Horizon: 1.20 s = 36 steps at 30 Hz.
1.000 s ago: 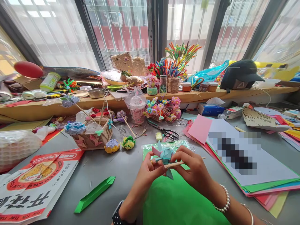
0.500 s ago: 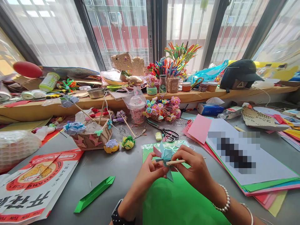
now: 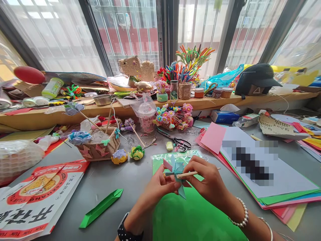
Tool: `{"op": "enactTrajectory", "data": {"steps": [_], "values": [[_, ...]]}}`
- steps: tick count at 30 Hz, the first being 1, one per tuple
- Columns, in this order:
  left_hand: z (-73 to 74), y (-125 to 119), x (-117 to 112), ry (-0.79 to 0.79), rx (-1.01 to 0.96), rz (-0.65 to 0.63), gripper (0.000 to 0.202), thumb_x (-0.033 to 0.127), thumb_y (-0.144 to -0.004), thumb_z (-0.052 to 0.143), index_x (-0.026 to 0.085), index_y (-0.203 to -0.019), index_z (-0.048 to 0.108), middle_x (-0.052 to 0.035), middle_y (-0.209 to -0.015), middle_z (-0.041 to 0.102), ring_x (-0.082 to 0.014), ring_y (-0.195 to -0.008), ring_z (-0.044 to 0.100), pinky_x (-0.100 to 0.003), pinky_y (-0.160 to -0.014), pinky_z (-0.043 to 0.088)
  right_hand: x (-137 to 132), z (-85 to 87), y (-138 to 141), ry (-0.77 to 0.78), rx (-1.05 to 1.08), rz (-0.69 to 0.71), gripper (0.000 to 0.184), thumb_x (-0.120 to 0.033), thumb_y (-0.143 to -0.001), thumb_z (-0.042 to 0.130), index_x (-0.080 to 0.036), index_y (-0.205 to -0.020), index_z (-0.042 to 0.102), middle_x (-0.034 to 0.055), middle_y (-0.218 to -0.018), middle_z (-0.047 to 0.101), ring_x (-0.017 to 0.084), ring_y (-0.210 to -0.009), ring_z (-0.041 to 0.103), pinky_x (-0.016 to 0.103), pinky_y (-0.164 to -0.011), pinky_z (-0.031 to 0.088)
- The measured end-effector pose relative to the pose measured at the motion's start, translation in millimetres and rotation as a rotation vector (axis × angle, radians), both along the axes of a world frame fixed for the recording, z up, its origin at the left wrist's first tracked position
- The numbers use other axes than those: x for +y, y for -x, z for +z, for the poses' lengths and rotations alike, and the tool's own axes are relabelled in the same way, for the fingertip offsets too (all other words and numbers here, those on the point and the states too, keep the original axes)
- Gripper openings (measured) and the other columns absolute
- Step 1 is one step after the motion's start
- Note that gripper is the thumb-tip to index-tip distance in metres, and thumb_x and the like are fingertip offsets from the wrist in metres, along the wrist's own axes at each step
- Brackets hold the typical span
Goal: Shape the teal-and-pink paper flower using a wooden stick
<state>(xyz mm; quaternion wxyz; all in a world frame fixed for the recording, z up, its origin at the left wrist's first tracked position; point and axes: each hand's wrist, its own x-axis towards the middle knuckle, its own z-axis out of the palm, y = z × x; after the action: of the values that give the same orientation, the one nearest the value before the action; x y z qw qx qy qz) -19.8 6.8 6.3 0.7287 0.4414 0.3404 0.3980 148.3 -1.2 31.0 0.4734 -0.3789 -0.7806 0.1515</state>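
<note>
Both my hands meet at the centre of the grey table (image 3: 125, 180). My left hand (image 3: 155, 189) is closed around a folded teal and pink paper flower (image 3: 177, 167). My right hand (image 3: 208, 182) pinches a thin wooden stick (image 3: 188, 173) that lies across the flower, its tip pointing left into the petals. A sheet of green paper (image 3: 193, 217) lies under my hands.
A folded green paper strip (image 3: 101, 207) lies to the left. Scissors (image 3: 182, 144), a basket of paper flowers (image 3: 97, 145), a stack of coloured paper (image 3: 271, 174) at right, a printed bag (image 3: 37, 197) at left and a cluttered sill (image 3: 150, 100) surround the spot.
The paper flower has been turned slightly between my fingers, and my hands have shifted a little; the stick stays across it.
</note>
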Motion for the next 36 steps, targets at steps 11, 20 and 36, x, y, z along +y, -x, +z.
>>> {"op": "enactTrajectory", "data": {"steps": [11,20,36], "values": [[1.0,1,-4,-0.009,-0.09,0.089,0.052,0.024,-0.061,0.075,0.02,-0.105,0.049,-0.0037,-0.087,0.068,-0.0177,-0.077,0.062,-0.027,-0.065,0.045,0,0.6,-3,-0.35,-0.058,0.033,0.006,-0.017,-0.083,0.055,-0.017,-0.085,0.061,0.0032,-0.071,0.06,0.012,-0.06,0.056,0.021,-0.052,0.045],[-0.7,2,-7,0.01,-0.065,0.121,0.05,0.022,-0.06,0.076,0.021,-0.104,0.05,-0.0047,-0.098,0.068,-0.0202,-0.088,0.062,-0.03,-0.072,0.045,-6,-0.1,-2,-0.497,-0.127,-0.084,0.012,-0.014,-0.086,0.049,-0.016,-0.083,0.061,0.0028,-0.066,0.061,0.012,-0.057,0.056,0.022,-0.052,0.042],[-1.1,-2,-4,0.071,-0.246,-0.01,0.028,0.031,-0.065,0.071,0.016,-0.089,0.067,-0.0039,-0.073,0.066,-0.0131,-0.064,0.055,-0.025,-0.064,0.043,3,5.8,-10,-0.28,0.048,0.078,0.016,-0.021,-0.084,0.055,-0.021,-0.099,0.059,0.0033,-0.078,0.059,0.014,-0.068,0.059,0.024,-0.057,0.05]]}}
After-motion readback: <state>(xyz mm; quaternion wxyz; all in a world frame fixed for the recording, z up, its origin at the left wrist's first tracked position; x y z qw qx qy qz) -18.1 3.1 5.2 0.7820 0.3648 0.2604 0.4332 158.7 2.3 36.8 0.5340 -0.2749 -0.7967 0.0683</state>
